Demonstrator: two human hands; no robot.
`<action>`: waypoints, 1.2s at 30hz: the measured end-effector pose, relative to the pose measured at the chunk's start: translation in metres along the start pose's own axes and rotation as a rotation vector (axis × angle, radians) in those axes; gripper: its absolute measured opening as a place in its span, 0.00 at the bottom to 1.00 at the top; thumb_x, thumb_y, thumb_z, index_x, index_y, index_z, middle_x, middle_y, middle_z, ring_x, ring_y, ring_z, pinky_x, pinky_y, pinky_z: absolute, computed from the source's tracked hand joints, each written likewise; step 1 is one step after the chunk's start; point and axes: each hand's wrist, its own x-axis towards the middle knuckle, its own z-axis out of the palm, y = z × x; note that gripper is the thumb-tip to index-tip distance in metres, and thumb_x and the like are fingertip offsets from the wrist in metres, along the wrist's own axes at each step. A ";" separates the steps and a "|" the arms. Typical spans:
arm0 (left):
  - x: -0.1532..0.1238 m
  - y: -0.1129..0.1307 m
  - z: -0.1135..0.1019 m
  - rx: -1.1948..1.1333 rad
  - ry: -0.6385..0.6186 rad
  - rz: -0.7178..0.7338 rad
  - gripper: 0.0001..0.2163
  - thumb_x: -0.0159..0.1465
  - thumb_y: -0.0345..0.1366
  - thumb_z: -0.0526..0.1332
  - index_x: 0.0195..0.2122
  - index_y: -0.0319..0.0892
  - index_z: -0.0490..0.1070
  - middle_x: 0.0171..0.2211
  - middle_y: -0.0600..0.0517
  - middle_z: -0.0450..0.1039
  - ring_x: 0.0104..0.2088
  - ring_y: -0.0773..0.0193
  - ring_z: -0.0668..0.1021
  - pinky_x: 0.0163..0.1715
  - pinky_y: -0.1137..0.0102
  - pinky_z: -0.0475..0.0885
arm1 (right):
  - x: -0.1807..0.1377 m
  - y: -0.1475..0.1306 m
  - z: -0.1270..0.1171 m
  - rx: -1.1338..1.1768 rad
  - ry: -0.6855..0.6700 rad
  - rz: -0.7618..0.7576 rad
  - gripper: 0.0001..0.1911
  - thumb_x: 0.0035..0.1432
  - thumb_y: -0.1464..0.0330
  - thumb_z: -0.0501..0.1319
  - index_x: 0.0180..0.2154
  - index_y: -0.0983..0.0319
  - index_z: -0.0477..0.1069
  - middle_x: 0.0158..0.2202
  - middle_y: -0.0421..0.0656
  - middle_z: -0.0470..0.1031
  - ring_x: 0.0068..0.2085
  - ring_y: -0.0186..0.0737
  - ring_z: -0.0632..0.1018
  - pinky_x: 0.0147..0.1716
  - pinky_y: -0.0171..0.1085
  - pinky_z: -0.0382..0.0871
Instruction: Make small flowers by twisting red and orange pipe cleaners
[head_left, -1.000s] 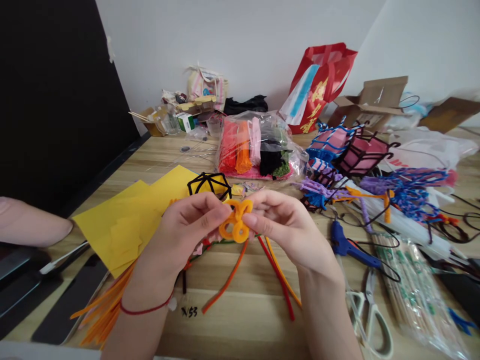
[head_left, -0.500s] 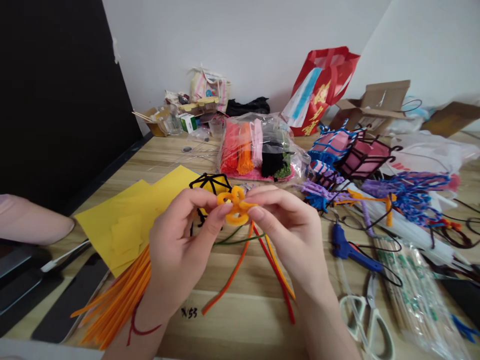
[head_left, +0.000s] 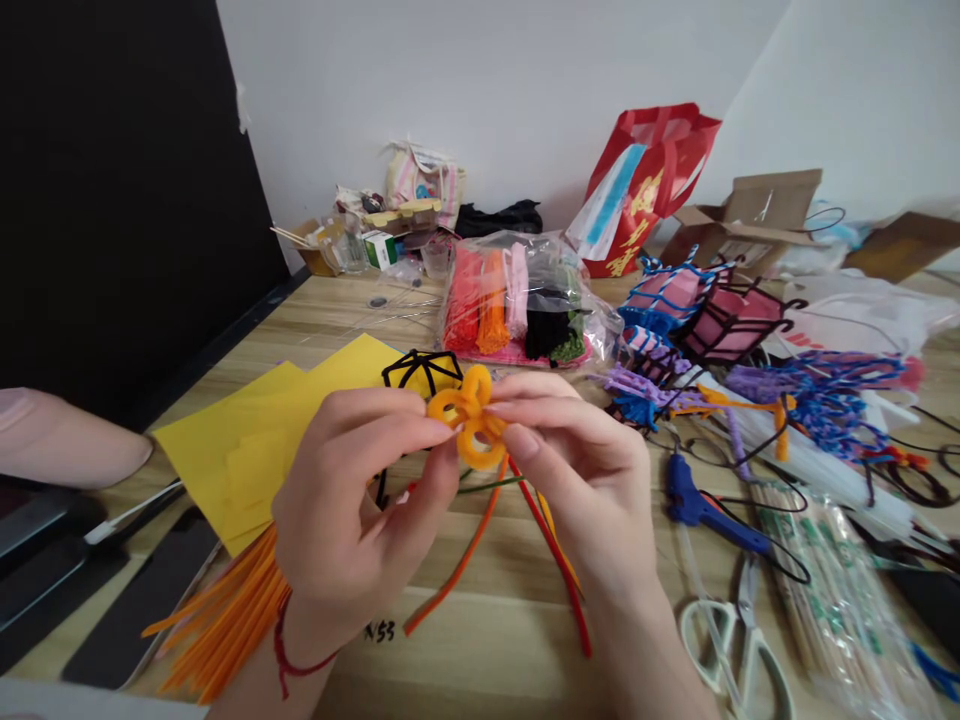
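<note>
A yellow-orange pipe-cleaner flower (head_left: 475,388) with several round loops is held up between my hands. My right hand (head_left: 589,470) pinches its right side between thumb and fingers. My left hand (head_left: 367,490) has its thumb and fingertips closed at the flower's left lower loop. Behind and below it, red (head_left: 555,560) and orange (head_left: 461,570) pipe cleaners lie on the table, with a green one partly hidden by my hands. A black pipe-cleaner frame (head_left: 422,370) with yellow panels stands just behind my left hand, largely covered.
Left are yellow paper sheets (head_left: 262,440), orange pipe cleaners (head_left: 232,620), a phone (head_left: 142,600) and another person's arm (head_left: 71,440). Right are a blue glue gun (head_left: 705,510), scissors (head_left: 742,620), bagged sticks (head_left: 832,590) and pink lanterns (head_left: 735,320). Behind lies a bag of pipe cleaners (head_left: 517,300).
The flower has turned slightly, showing its loops more openly. My left fingers have shifted their pinch on the left loop, and the left hand has moved a little left and down.
</note>
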 end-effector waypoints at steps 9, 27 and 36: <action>0.001 0.001 -0.003 0.070 -0.094 0.028 0.16 0.65 0.33 0.73 0.52 0.54 0.77 0.46 0.54 0.79 0.48 0.58 0.80 0.53 0.61 0.78 | -0.003 0.004 -0.003 -0.327 0.026 -0.288 0.12 0.66 0.75 0.68 0.45 0.52 0.83 0.50 0.45 0.85 0.54 0.48 0.83 0.56 0.49 0.79; 0.003 0.004 0.000 0.093 -0.111 0.013 0.13 0.65 0.29 0.69 0.47 0.53 0.75 0.42 0.56 0.78 0.45 0.61 0.81 0.48 0.62 0.80 | -0.007 0.005 0.005 -0.267 0.168 -0.244 0.14 0.62 0.79 0.70 0.43 0.54 0.83 0.39 0.39 0.85 0.41 0.37 0.85 0.38 0.33 0.83; 0.002 0.000 -0.002 -0.024 -0.138 -0.124 0.14 0.68 0.29 0.68 0.50 0.56 0.75 0.45 0.58 0.77 0.45 0.64 0.77 0.46 0.65 0.74 | -0.003 -0.001 0.000 -0.073 0.034 -0.146 0.20 0.58 0.79 0.73 0.48 0.52 0.85 0.48 0.42 0.84 0.51 0.41 0.85 0.45 0.35 0.86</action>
